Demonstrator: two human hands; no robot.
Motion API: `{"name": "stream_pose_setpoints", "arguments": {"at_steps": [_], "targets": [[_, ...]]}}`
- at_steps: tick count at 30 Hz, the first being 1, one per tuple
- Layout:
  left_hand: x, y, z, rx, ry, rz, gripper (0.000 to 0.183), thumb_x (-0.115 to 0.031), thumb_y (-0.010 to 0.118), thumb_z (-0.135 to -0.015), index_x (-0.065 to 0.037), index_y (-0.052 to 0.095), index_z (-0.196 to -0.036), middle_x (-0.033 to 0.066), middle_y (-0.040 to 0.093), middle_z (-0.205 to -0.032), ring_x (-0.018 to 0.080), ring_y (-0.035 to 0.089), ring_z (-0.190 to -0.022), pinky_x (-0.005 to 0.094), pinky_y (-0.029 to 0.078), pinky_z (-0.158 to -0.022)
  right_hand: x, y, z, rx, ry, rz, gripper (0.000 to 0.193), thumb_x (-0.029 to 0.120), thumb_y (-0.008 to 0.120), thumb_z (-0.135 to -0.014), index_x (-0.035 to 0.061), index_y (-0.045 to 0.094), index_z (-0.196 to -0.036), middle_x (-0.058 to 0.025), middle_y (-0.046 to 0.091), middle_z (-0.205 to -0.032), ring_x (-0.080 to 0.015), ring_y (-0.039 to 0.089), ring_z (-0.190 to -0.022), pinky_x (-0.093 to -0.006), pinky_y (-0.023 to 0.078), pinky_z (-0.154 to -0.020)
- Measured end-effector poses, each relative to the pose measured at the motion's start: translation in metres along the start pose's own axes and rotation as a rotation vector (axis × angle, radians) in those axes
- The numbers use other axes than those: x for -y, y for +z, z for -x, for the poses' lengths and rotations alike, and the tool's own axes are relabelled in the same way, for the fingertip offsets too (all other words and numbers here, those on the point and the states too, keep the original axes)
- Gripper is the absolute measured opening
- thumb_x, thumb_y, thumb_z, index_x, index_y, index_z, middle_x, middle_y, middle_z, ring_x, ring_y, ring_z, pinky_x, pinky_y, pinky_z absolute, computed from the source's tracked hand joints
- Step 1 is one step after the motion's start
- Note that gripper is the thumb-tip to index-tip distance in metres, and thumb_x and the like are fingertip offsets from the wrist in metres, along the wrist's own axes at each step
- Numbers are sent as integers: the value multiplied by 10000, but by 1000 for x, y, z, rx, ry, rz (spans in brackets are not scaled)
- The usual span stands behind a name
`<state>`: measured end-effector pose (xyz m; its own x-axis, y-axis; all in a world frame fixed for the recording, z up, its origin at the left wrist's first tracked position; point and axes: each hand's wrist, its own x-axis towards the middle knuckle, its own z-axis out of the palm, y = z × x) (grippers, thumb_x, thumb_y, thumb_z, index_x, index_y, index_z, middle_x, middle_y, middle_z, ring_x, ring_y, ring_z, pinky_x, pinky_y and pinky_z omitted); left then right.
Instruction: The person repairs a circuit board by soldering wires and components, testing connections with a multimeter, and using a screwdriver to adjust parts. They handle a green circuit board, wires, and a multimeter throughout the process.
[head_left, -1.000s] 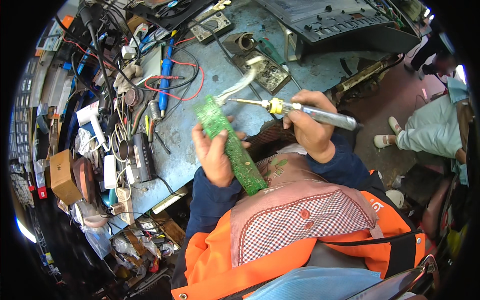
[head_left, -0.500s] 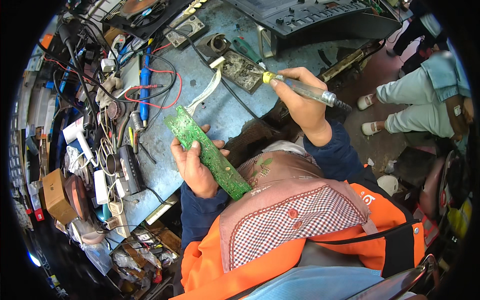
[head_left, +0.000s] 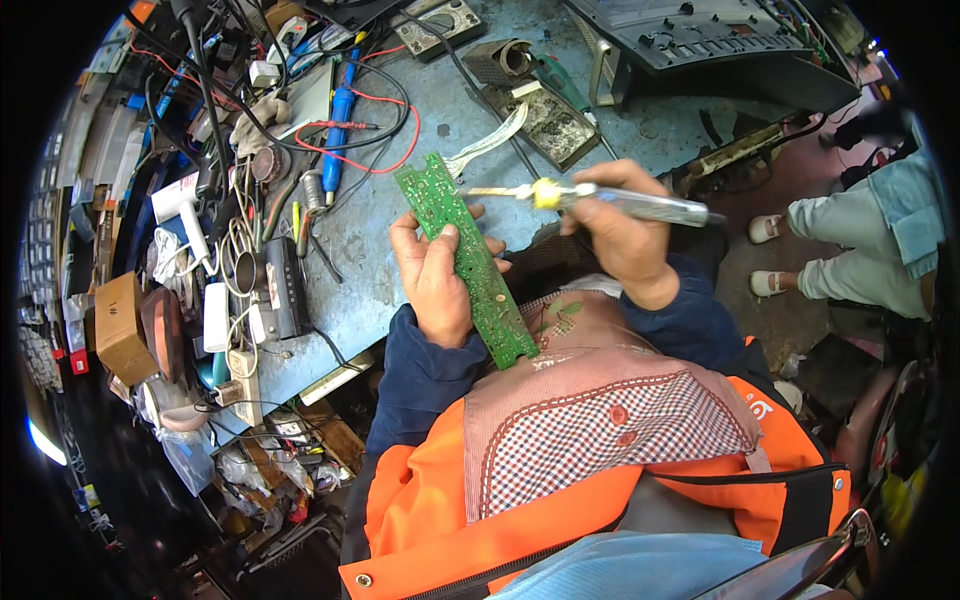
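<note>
My left hand (head_left: 436, 277) is closed around a long green circuit board (head_left: 470, 265), its thumb pressed on the soldered face. From the board's far end runs a bundle of white wires (head_left: 492, 142) ending in a white connector. In my right hand (head_left: 628, 235) is a soldering iron (head_left: 640, 205) with a clear handle and a yellow collar. Its tip points left and is close to the upper part of the board; I cannot tell whether it touches. Beyond the hands sits a small metal tray (head_left: 560, 128) with grey residue, with the connector at its edge.
A green-handled screwdriver (head_left: 562, 84) lies by the tray. A black device housing (head_left: 710, 50) stands at the far right of the blue bench (head_left: 440, 120). On the left are a blue pen-like tool (head_left: 338, 130), cables and a white heat gun (head_left: 182, 210). Another person's legs (head_left: 850, 235) show at right.
My right hand has brought the soldering iron from the tray down and left to the board. The board now stands more upright in my left hand. The whole view has shifted.
</note>
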<state>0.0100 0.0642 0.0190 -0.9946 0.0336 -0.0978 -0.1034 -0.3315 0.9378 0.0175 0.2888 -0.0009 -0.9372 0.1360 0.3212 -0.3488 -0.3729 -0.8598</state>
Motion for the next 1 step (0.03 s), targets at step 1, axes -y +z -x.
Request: {"name": "stream_pose_setpoints", "arguments": {"at_steps": [1], "targets": [[1, -2, 0, 8, 9, -20, 324, -89, 448, -1088, -79, 350, -1396, 281, 674, -1281, 306, 758, -827, 422, 670, -625, -6, 4, 1, 63, 53, 75, 282, 54, 754, -947, -60, 664, -1189, -239, 737, -1061, -265, 754, -791, -360, 648, -726]]}}
